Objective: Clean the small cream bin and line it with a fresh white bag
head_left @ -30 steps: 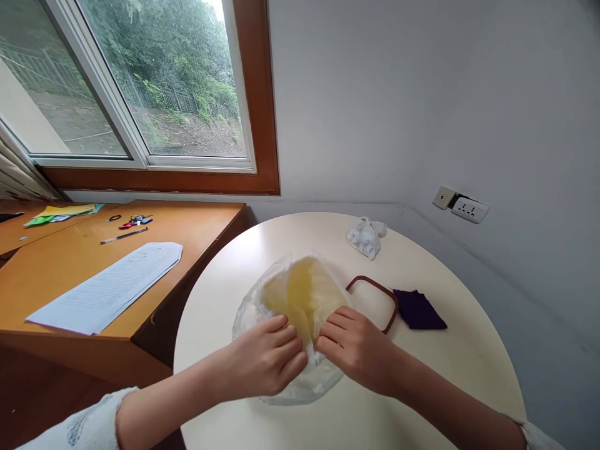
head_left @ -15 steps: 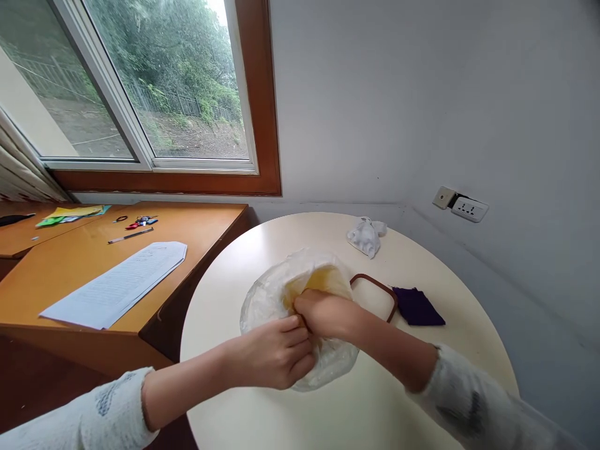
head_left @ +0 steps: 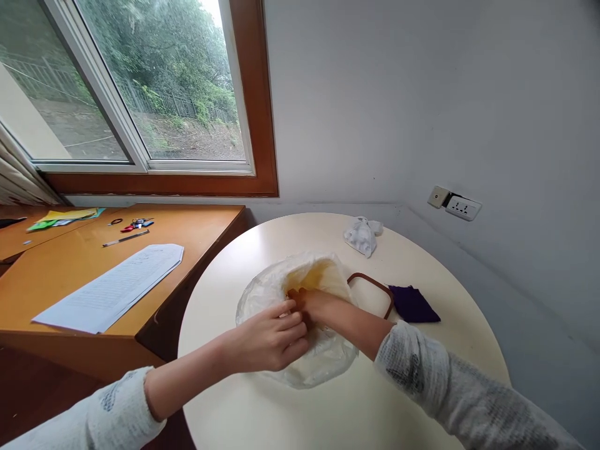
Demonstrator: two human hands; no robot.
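A crinkled, translucent white plastic bag (head_left: 267, 281) lies on the round table with its mouth towards me, yellowish inside. My left hand (head_left: 269, 337) is at the near edge of that mouth, its bent fingers closed on the bag's rim. Through the opening reaches my right hand (head_left: 314, 306), in past the wrist; its fingertips are mostly hidden, so what they touch cannot be seen. Just right of the bag lies a brown rounded-square frame (head_left: 389, 303), partly behind my right forearm. A folded dark purple cloth (head_left: 415, 304) touches the frame's right side.
At the back of the cream round table (head_left: 328, 412) sits a small knotted white plastic bag (head_left: 362, 236). To the left, a wooden desk (head_left: 201, 231) bears paper sheets (head_left: 112, 287), a pen (head_left: 125, 238) and keys (head_left: 137, 225). Walls and a window stand behind.
My right hand has gone deeper into the bag, its forearm moving left. The left hand's fingers have loosened slightly at the rim. The view has shifted a little.
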